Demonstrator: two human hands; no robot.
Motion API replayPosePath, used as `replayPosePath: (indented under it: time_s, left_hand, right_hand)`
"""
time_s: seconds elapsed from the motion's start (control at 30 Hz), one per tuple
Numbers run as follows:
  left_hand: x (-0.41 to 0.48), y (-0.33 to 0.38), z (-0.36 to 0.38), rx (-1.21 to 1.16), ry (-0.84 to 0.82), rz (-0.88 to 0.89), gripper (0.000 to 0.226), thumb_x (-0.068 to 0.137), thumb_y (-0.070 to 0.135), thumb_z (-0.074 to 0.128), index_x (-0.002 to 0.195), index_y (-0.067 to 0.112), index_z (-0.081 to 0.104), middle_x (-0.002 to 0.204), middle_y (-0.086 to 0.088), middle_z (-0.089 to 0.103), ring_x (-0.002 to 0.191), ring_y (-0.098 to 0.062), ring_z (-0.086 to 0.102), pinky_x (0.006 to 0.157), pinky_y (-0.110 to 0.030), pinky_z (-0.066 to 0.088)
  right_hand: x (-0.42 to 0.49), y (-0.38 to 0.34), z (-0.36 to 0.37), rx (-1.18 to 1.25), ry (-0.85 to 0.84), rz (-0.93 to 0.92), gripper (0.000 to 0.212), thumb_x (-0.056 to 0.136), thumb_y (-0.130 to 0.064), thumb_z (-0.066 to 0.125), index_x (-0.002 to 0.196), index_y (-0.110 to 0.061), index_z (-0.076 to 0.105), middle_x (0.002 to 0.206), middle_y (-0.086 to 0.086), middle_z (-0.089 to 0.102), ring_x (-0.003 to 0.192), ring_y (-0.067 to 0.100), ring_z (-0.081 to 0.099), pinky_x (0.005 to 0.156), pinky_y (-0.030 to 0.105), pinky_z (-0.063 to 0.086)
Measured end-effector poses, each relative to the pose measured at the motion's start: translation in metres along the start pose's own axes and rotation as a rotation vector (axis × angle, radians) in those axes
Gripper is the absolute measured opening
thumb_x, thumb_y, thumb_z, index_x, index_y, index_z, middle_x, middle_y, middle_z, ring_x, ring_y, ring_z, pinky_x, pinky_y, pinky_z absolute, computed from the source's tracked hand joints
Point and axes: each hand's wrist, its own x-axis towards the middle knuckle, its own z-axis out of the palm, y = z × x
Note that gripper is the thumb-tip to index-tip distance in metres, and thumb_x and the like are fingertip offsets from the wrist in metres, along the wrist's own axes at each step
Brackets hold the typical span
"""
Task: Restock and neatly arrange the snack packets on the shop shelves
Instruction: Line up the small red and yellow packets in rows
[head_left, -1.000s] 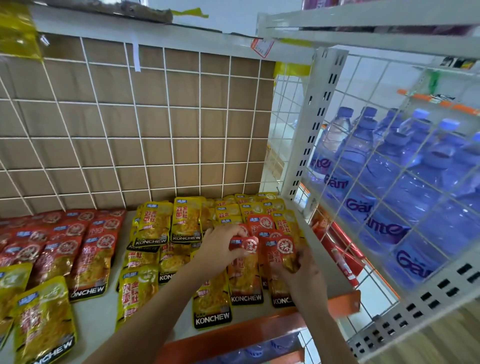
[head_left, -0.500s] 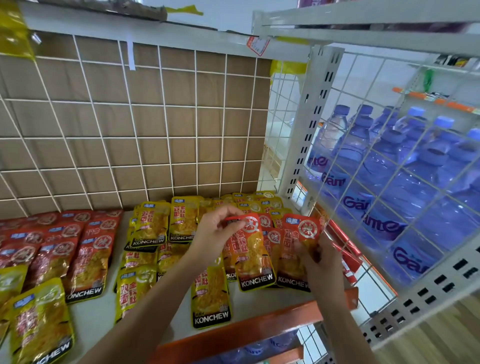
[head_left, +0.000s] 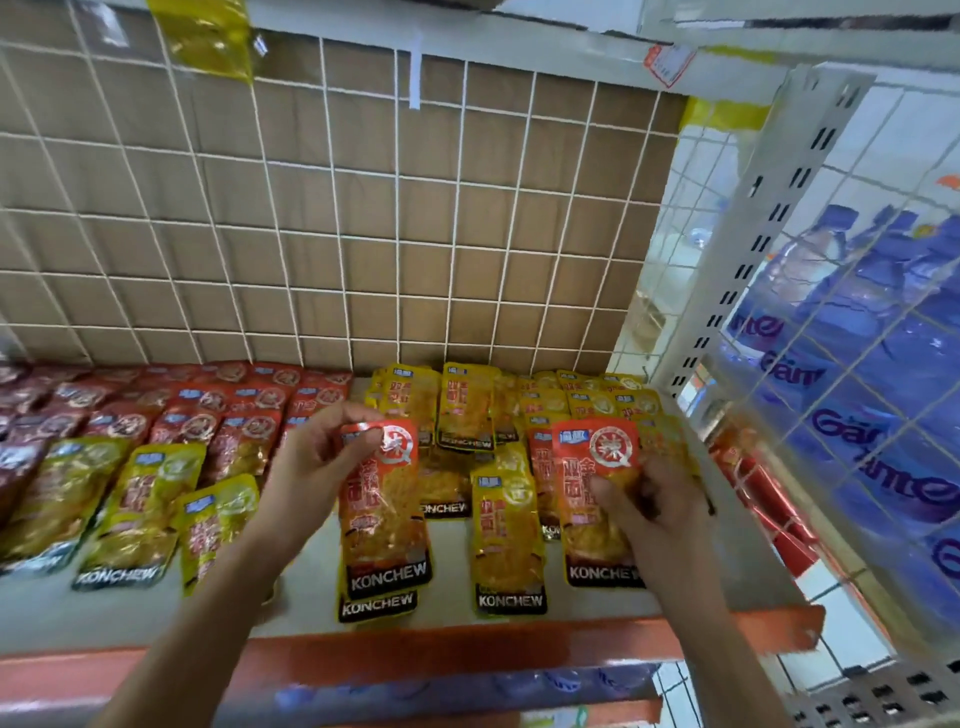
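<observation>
Left hand (head_left: 311, 467) pinches an orange packet (head_left: 382, 514), right hand (head_left: 662, 501) grips a second orange packet (head_left: 597, 467); red rows (head_left: 208, 415) left of frame look tidy (the yellow pile (head_left: 462, 410) mid-frame doesn't), so I'd say halfway.

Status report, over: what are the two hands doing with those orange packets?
Left hand pinches left orange packet by its top. Right hand grips right orange packet. Yellow packet lies between them.
</observation>
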Motion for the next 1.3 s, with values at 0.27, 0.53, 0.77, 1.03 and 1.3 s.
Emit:
replayPosePath:
  time_s: [0.27,0.53,0.77,1.03,1.3]
  left_hand:
    - [-0.040,-0.015,-0.110,0.111,0.204,-0.067,0.007,0.081,0.018,0.069,0.079,0.024,0.069,0.068,0.008,0.063,0.062,-0.001,0.056,0.057,-0.012,0.044]
    - [-0.057,-0.021,-0.202,0.330,0.262,-0.078,0.021,0.075,0.019,0.061,0.082,0.039,0.065,0.078,0.017,0.066,0.068,0.003,0.056,0.063,-0.012,0.043]
    - [-0.052,-0.024,-0.260,0.392,0.298,-0.085,0.017,0.074,0.025,0.061,0.081,0.040,0.065,0.072,0.005,0.066,0.063,-0.001,0.055,0.058,-0.019,0.043]
    - [-0.033,-0.032,-0.320,0.496,0.336,-0.036,0.028,0.083,0.001,0.064,0.080,0.028,0.062,0.067,0.012,0.063,0.060,0.006,0.053,0.058,-0.012,0.039]
    - [-0.011,-0.047,-0.345,0.656,0.202,-0.034,0.020,0.082,0.005,0.066,0.086,0.024,0.065,0.083,0.007,0.064,0.077,-0.010,0.059,0.071,-0.017,0.046]
  right_hand:
    - [-0.006,-0.027,0.072,0.077,-0.231,-0.017,0.007,0.082,-0.019,0.069,0.079,-0.017,0.062,0.072,0.005,0.067,0.063,0.010,0.060,0.059,0.020,0.047]
    - [-0.022,-0.062,0.152,0.277,-0.365,0.047,0.004,0.083,-0.016,0.064,0.087,-0.015,0.063,0.082,-0.004,0.072,0.073,0.010,0.068,0.059,0.020,0.053]
    - [-0.043,-0.090,0.218,0.296,-0.421,0.096,0.021,0.077,-0.028,0.063,0.093,-0.015,0.059,0.085,-0.006,0.072,0.074,0.011,0.069,0.058,0.022,0.053]
    - [-0.063,-0.117,0.284,0.283,-0.438,0.105,0.013,0.081,-0.022,0.063,0.092,-0.015,0.060,0.084,0.005,0.072,0.077,0.015,0.069,0.063,0.026,0.056]
    - [-0.087,-0.145,0.346,0.165,-0.475,0.057,0.016,0.084,-0.024,0.063,0.088,-0.011,0.054,0.061,-0.006,0.065,0.056,0.002,0.059,0.052,0.017,0.043]
